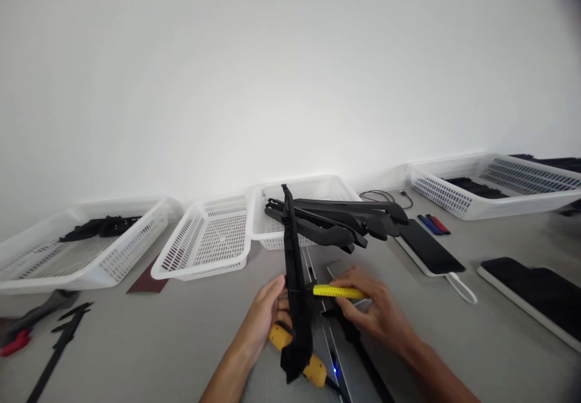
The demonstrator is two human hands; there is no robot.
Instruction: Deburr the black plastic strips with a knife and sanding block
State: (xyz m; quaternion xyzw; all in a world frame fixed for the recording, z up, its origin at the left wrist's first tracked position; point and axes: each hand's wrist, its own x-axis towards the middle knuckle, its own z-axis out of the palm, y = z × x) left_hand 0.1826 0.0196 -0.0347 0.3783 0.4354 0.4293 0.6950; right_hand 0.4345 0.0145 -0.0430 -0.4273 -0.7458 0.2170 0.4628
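Note:
My left hand [269, 309] is closed around the side of a long black plastic part [294, 264], which stands up in front of me and points away toward the baskets. In my right hand [373, 306] is a slim yellow tool with a ribbed handle [338, 292], pinched between thumb and fingers. Its left end is close to the right side of the black part; whether they touch I cannot tell. Under the part, a yellow device with a black cable [316, 371] lies on the table, partly hidden. Another long dark piece [363, 354] lies beneath my right hand.
Several black plastic parts [336, 218] rest across a white basket [267, 239]. Other baskets stand left [200, 258] and far right [476, 206]. To the right are blue and red strips [433, 224] and dark-topped flat devices [429, 245]. A black caliper [61, 342] lies at left.

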